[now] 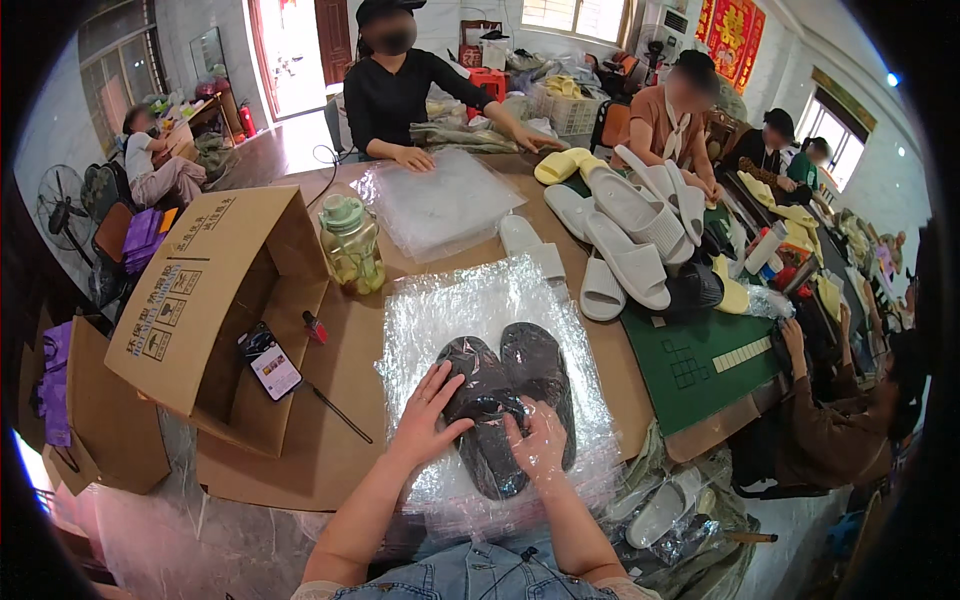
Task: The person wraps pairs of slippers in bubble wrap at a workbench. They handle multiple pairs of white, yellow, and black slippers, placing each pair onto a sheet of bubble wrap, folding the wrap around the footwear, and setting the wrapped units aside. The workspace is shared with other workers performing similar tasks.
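Observation:
A pair of dark slippers lies in front of me inside a clear plastic bag, on top of a stack of clear plastic bags. My left hand rests over the left slipper's outer edge with its fingers spread. Against the strap area between the two slippers, my right hand presses down, thumb apart from the slightly bent fingers. Both hands touch the plastic over the slippers.
At left stands an open cardboard box with a phone at its opening. A glass jar stands beyond. Pale slippers are heaped at right by a green mat. Across the table, a person touches more plastic bags.

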`<state>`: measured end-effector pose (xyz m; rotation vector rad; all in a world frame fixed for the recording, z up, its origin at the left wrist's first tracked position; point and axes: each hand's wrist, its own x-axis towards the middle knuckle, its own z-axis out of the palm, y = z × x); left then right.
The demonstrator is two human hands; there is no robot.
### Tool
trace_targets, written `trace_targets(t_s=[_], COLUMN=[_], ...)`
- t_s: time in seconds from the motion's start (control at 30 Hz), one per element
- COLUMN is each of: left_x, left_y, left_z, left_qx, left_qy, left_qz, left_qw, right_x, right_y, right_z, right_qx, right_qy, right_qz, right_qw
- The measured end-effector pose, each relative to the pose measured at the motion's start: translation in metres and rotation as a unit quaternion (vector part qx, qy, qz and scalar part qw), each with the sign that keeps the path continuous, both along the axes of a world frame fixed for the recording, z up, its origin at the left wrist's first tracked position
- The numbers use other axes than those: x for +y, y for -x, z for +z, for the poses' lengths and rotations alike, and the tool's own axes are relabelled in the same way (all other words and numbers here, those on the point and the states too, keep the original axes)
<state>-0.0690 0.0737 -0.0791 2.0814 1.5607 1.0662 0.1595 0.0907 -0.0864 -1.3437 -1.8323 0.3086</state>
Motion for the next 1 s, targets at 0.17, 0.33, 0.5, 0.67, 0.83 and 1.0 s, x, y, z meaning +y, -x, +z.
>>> trace_targets(t_s=[0.17,0.33,0.5,0.67,0.83,1.0], left_x=[0.0000,-0.0002,0.0000,0.0002,0.0001,0.0000], left_y=[0.0000,-0.0003,0.0002,0.0001,0.0001,-0.0004], left_z=[0.0011,0.0004,-0.0021,-0.0004,0.0008,0.0004], left_qx=[-0.001,-0.001,0.001,-0.001,0.000,-0.005], left_qy=[0.000,-0.001,-0.004,0.000,0.006,0.003], left_qz=[0.004,0.001,-0.005,-0.005,-0.003,-0.005], left_qw=[1.000,1.000,1.000,1.000,1.000,1.000], right_x=[-0.0009,0.0006,-0.0012,-0.0001,-0.0002,-0.0003], right_y=[0.0002,-0.0010,-0.0001,-0.0010,-0.0016,-0.0007], right_z=[0.0047,-0.0010,0.0049,0.0017,0.0063,0.0009], right_qx=[-0.007,-0.014,-0.006,-0.004,-0.025,-0.004], right_qy=[0.026,-0.012,0.004,0.003,-0.005,-0.002], right_qz=[-0.001,0.003,0.005,0.005,0.012,0.004], right_qw=[1.000,1.000,1.000,1.000,1.000,1.000])
